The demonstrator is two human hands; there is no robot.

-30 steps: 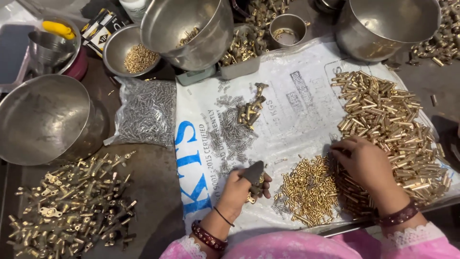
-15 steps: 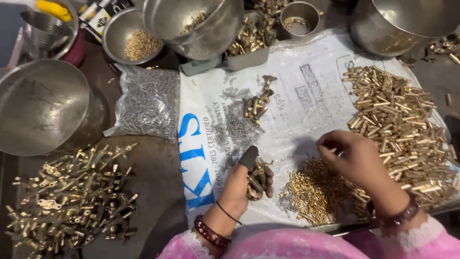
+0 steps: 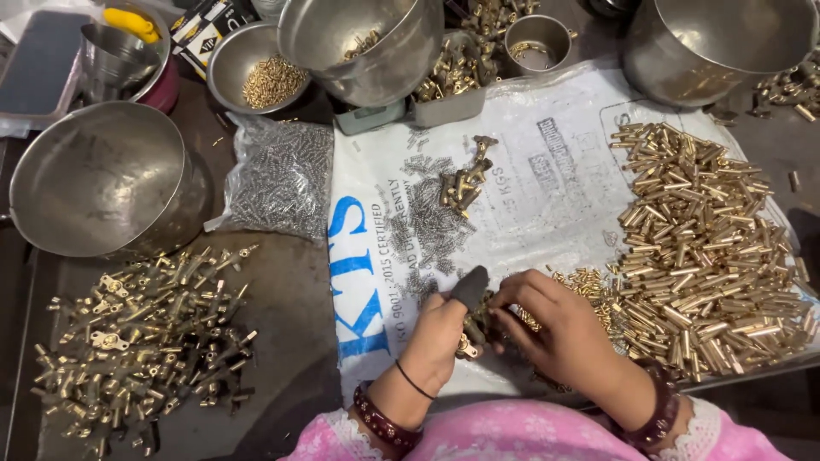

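Left hand (image 3: 440, 329) gripping brass fitting (image 3: 471, 329), right hand (image 3: 559, 329) pinching small part onto it; finished pile (image 3: 141, 341) large, tube heap (image 3: 709, 248) left.

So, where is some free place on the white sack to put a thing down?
The bare patch lies on the white sack between the small brass fittings and the brass tube heap. It is crowded near the left hand and right hand, and along the bowls.
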